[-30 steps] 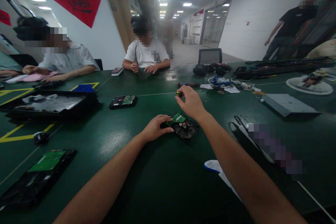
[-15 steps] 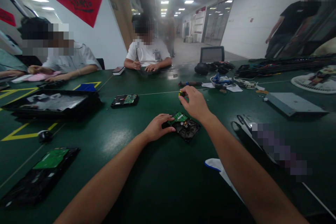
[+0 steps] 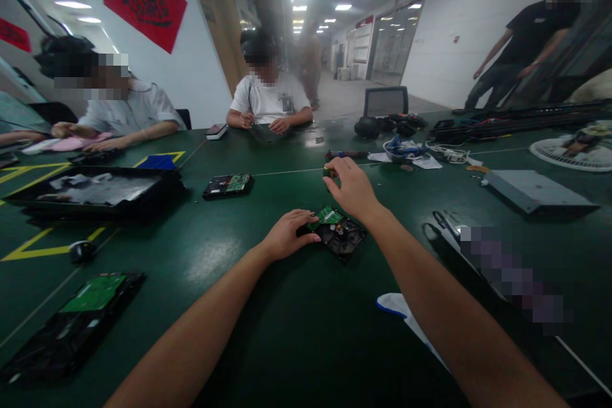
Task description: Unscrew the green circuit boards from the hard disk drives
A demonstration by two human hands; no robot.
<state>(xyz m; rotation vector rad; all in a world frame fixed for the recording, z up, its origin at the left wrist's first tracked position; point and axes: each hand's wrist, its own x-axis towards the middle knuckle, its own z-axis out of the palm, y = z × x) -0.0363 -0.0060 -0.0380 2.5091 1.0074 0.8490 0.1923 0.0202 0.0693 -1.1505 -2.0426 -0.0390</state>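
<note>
Left hand (image 3: 289, 234) in close, its fingers gripping the left edge of a hard drive (image 3: 345, 241) that lies on the green worktop (image 3: 272, 331), circuit board facing up. And the right hand (image 3: 352, 186) – up by the drive's far side – has its fingers pinched round a small yellow-and-black tool (image 3: 327, 171), mostly hidden. A second drive (image 3: 227, 185) sits farther left, a grey metal case (image 3: 538, 190) off right.
</note>
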